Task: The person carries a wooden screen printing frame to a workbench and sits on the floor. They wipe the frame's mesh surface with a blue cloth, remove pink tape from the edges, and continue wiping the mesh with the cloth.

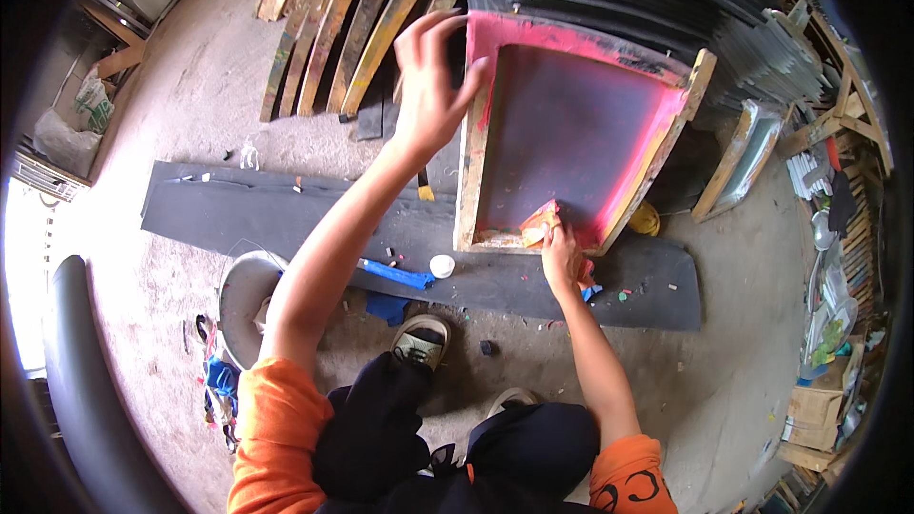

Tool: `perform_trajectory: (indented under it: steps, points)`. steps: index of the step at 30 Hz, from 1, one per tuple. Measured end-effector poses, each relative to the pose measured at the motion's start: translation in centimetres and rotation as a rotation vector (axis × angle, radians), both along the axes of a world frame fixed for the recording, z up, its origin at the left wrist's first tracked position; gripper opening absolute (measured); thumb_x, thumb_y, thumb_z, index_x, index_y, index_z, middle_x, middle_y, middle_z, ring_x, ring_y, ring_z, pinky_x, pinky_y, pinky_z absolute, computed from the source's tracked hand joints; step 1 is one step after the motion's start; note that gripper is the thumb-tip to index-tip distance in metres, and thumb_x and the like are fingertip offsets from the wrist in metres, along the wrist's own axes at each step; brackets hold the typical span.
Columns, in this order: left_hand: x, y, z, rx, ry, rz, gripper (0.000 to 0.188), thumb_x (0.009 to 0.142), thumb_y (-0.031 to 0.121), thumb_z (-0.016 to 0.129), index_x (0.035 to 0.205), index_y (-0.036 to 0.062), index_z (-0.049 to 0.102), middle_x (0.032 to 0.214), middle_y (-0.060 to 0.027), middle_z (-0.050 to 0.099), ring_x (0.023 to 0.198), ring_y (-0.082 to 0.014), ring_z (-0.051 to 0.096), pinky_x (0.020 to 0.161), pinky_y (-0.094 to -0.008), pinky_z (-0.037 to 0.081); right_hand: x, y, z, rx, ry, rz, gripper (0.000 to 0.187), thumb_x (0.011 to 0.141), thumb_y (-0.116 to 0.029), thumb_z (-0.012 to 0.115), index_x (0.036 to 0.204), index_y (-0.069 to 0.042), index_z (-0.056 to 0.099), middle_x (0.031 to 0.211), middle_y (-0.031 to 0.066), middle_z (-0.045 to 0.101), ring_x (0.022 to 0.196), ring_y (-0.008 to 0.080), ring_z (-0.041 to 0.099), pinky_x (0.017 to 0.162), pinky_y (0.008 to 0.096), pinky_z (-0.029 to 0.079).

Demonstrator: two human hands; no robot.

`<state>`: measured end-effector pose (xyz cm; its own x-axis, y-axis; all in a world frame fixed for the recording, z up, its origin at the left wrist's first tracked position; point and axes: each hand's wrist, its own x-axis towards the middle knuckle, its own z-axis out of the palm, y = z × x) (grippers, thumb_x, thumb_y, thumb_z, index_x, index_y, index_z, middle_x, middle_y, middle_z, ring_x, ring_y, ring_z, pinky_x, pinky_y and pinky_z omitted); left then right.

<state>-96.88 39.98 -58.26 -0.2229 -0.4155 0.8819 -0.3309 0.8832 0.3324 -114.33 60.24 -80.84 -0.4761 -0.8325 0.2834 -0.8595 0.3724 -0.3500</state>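
In the lower right of the picture, the right arm stretched upward, its hand (560, 247) pinching an orange cloth (540, 225), probably light and limp, at the bottom edge of a wooden frame (469, 171). The frame stood right of centre, its dark mesh (571, 124) bordered in pink; it looked stiff, the mesh delicate, so the side bars seemed the safer hold. Farther up, the left hand (430, 86) arched by the top-left corner, fingers bent, thumb apart; blur hid whether they gripped.

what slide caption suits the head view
Left hand at the upper left of a pink-stained frame, right hand holding an orange rag at the bottom.
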Motion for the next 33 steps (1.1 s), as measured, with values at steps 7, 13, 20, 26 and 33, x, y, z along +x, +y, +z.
perform_trajectory:
  steps: [7,13,20,26,33]
  points:
    - [-3.2,-0.6,3.9,-0.120,-0.354,0.057,0.033,0.081,0.029,0.061,0.105,0.0058,0.058,0.098,-0.0100,0.054,0.092,-0.0294,0.050,0.084,-0.0382,0.041,0.3,0.8,-0.3,-0.107,-0.007,0.085,0.028,0.088,-0.023,0.049,0.102,0.000,0.056,0.092,0.0267,0.054,0.084,0.0432,0.054,0.077,0.0486,0.044]
    - [-2.8,1.2,7.3,-0.276,-0.425,-0.010,0.034,0.074,0.036,0.064,0.088,0.0055,0.058,0.092,-0.0086,0.051,0.093,-0.0276,0.047,0.089,-0.0454,0.036,1.5,1.8,0.4,-0.101,0.006,0.070,0.027,0.087,-0.024,0.051,0.103,-0.003,0.058,0.096,0.0238,0.053,0.087,0.0388,0.053,0.075,0.0455,0.046]
    - [-4.8,5.2,10.2,0.021,-0.781,-0.009,0.072,0.078,0.069,0.042,0.104,0.0045,0.060,0.077,-0.0179,0.061,0.056,-0.0290,0.063,0.051,-0.0384,0.051,1.3,2.0,-0.3,-0.136,-0.134,0.167,0.027,0.089,-0.023,0.048,0.105,-0.003,0.057,0.093,0.0202,0.058,0.085,0.0363,0.057,0.072,0.0453,0.047]
    - [-4.4,7.8,10.0,-0.018,-0.891,0.061,0.069,0.077,0.070,0.042,0.114,0.0137,0.057,0.063,-0.0140,0.062,0.062,-0.0293,0.064,0.056,-0.0391,0.052,1.1,2.9,-0.2,0.047,-0.249,0.051,0.023,0.088,-0.022,0.047,0.086,-0.003,0.061,0.065,0.0201,0.060,0.060,0.0382,0.060,0.052,0.0458,0.048]
    - [-3.3,10.2,8.8,-0.184,-0.744,0.103,0.060,0.074,0.063,0.052,0.106,0.0128,0.060,0.062,-0.0078,0.061,0.056,-0.0245,0.063,0.050,-0.0348,0.050,-0.7,4.2,3.7,-0.157,-0.511,-0.189,0.017,0.085,-0.013,0.049,0.090,-0.004,0.063,0.066,0.0190,0.060,0.062,0.0359,0.060,0.054,0.0438,0.045]
